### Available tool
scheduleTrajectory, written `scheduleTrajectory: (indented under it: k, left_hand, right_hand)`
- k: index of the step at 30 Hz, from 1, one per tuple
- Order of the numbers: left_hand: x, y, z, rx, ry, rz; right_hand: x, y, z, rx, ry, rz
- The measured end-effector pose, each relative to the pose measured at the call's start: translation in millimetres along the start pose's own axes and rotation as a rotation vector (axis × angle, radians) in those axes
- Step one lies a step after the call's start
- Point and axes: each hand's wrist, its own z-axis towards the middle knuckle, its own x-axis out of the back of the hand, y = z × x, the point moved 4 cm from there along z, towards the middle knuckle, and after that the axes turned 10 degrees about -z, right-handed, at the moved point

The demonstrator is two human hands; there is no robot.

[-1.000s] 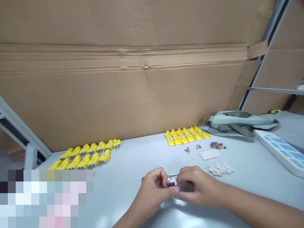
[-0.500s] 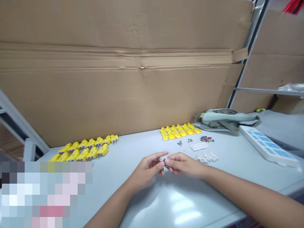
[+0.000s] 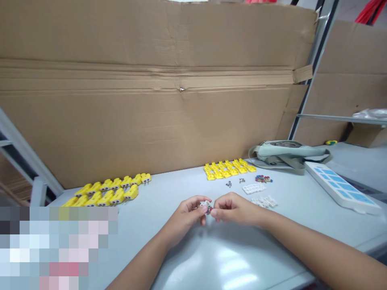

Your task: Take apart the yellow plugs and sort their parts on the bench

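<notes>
My left hand (image 3: 190,214) grips a small white plastic piece (image 3: 205,203) between thumb and fingers, above the table. Close against its right side, my right hand (image 3: 233,208) pinches a tiny red-ended metal part (image 3: 211,209), which meets or nearly meets the white piece. Fingertips partly cover both parts. Beyond the right hand lie loose white plastic pieces (image 3: 264,201) and a block of white pieces in rows (image 3: 254,188). Red- and blue-ended metal parts (image 3: 263,179) form a small heap behind them, with two little groups of screws (image 3: 229,184) to the left.
Yellow shells (image 3: 229,169) stand in rows by the cardboard wall (image 3: 151,129). At the left are rows of yellow plugs (image 3: 105,191) with pins. A grey-green bag (image 3: 281,152) and a white case with blue panels (image 3: 341,185) lie at the right.
My hands have drawn slightly apart, and the red end of the small part now shows between them. The view has tilted up a little.
</notes>
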Motion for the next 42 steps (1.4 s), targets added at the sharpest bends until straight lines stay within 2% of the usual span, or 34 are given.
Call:
scheduleTrajectory:
  k: [2,7,10,15,18,23,26,28,32,36,38,39,40,42]
  left_hand:
    - [-0.5,3,-2,-0.018,0.021,0.173]
    - [-8.5,10,-10,-0.054,-0.04,0.635]
    - [-9.1,12,-13,-0.058,-0.038,0.734]
    - [-8.8,15,-16,-0.052,-0.085,0.757]
    - [-9.7,18,-18,-0.042,-0.11,0.763]
    - [-12.1,19,-20,-0.028,-0.129,0.752]
    - [-13.5,19,-21,-0.018,-0.161,0.774]
    - [-13.9,18,-23,-0.016,-0.179,0.794]
    - [-14.8,19,-24,-0.051,-0.199,0.813]
    - [-15.7,21,-24,-0.077,-0.219,0.815]
    - [-15.9,21,-24,-0.082,-0.224,0.823]
    - [-15.8,21,-24,-0.084,-0.223,0.83]
    - [-15.5,20,-24,-0.086,-0.219,0.837]
    - [-14.4,19,-24,-0.091,-0.202,0.844]
  right_hand:
    - [2,-3,-4,0.035,-0.021,-0.135]
    - [13,-7,-11,0.105,-0.07,-0.452]
    - [30,-4,-14,0.09,-0.007,-0.573]
    - [78,12,-22,0.004,0.161,-0.644]
    - [109,28,-32,-0.112,0.254,-0.679]
    - [157,57,-59,-0.506,0.478,-0.739]
    - [175,72,-74,-0.624,0.576,-0.795]
    - [181,83,-80,-0.674,0.582,-0.81]
    - [183,96,-80,-0.705,0.536,-0.824]
    - [175,82,-71,-0.67,0.522,-0.848]
    - [159,62,-61,-0.57,0.496,-0.838]
    - [146,49,-55,-0.467,0.456,-0.813]
    - [129,36,-48,-0.354,0.396,-0.762]
    - [90,12,-36,-0.129,0.186,-0.686]
